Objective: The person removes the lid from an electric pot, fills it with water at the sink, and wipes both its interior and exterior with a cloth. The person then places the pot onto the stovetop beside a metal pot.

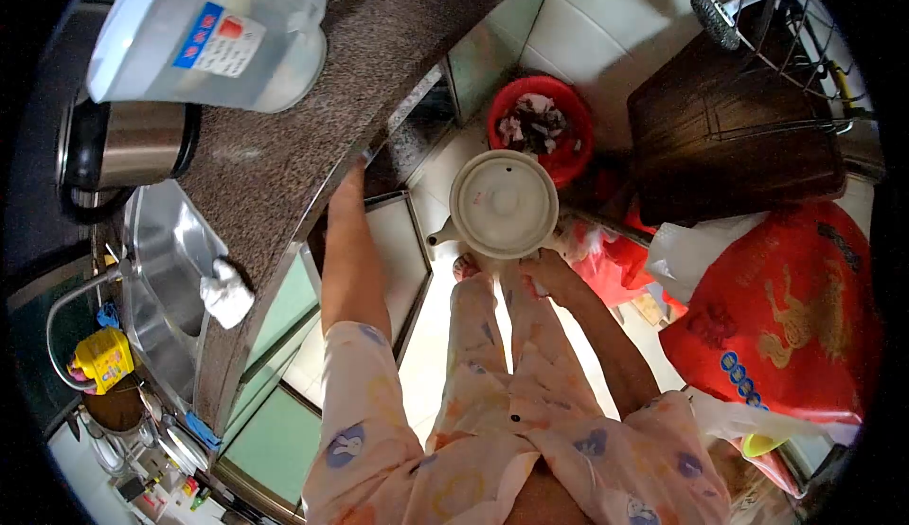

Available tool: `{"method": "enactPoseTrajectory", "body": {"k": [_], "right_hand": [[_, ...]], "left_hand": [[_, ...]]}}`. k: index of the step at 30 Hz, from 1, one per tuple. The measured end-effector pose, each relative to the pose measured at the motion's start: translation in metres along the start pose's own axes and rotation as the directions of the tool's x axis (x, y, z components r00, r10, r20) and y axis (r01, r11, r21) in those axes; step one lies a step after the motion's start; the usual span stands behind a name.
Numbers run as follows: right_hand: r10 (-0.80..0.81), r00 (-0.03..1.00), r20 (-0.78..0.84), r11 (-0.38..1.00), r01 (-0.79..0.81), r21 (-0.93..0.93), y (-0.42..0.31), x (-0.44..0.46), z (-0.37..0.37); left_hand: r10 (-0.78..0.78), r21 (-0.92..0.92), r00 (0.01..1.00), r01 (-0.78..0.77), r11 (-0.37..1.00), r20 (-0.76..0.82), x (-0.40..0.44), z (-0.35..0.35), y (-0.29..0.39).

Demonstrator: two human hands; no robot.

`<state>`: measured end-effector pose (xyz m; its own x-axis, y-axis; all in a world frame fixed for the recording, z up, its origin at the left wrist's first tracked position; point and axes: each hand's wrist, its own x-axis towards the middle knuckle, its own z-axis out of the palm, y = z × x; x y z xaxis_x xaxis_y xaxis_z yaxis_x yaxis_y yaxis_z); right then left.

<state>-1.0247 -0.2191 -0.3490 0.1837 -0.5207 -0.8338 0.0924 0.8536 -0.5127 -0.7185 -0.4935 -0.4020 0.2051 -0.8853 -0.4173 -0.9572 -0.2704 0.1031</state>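
as the right hand (547, 274) holds the pot (504, 201), counter edge (301, 220) stands apart.

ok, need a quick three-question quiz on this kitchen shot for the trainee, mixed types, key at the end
1. Multiple choice: which of the wearer's hands is at the lidded pot?
A) left
B) right
C) both
D) neither

2. True or false: the red bin is empty.

3. Fill in: the white cloth lies at the edge of the metal ____.

Key:
1. B. The right hand is at its near side, while the left arm reaches to the counter edge.
2. False. It has crumpled waste in it.
3. Sink.
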Motion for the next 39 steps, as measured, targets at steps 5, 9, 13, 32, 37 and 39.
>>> {"method": "enactPoseTrajectory", "body": {"k": [5,9,13,32,37,39], "right_hand": [[0.025,1.0,0.018,0.995,-0.026,0.095,0.012,0.002,0.0],[-0.008,0.999,0.034,0.986,0.002,0.167,0.009,-0.008,0.003],[0.024,0.999,-0.02,0.981,-0.02,0.195,0.008,-0.014,0.005],[0.018,1.0,0.01,0.983,-0.02,0.18,-0.074,-0.048,0.029],[0.001,1.0,0.023,0.988,-0.005,0.156,-0.091,-0.055,0.031],[-0.031,0.999,0.028,0.989,0.027,0.147,-0.1,-0.055,0.035]], "left_hand": [[-0.059,0.039,0.997,0.057,0.998,0.047,0.014,-0.008,-0.004],[-0.09,0.068,0.994,0.085,0.994,0.068,0.021,-0.006,-0.007],[-0.115,0.088,0.99,0.107,0.99,0.087,0.027,-0.003,-0.006],[0.158,-0.336,0.919,-0.286,0.897,-0.362,-0.018,0.082,0.057],[0.104,-0.466,0.919,-0.287,0.837,-0.379,-0.032,0.109,0.074],[0.123,-0.483,0.922,-0.303,0.822,-0.368,-0.049,0.116,0.074]]}}
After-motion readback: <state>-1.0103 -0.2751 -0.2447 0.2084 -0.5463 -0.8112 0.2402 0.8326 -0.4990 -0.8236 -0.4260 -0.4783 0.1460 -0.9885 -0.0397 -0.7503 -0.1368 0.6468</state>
